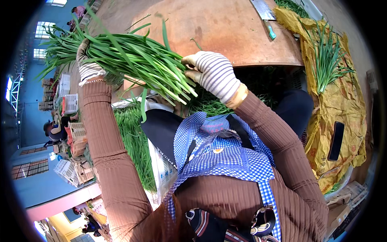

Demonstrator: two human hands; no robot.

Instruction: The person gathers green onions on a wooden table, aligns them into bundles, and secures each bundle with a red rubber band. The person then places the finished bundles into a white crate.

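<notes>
A large bunch of long, flat green leaves with pale stem ends, like Chinese chives (130, 57), is held up over the near left edge of a wooden board. My left hand (86, 60), in a striped knit glove, is wrapped around its leafy part. The stem ends point right and down towards me. My right hand (211, 72), in a matching striped glove, has its bent thumb and forefinger at the edge of the stems. Whether those fingertips pinch a stem is hard to tell.
A cleaver (266, 18) with a turquoise handle lies on the wooden board (211, 33). At right, a yellow woven sack (341, 112) bears a small chive bunch (326, 60) and a phone (336, 141). More chives (133, 142) fill a container by my left leg. People and crates (71, 104) stand further left.
</notes>
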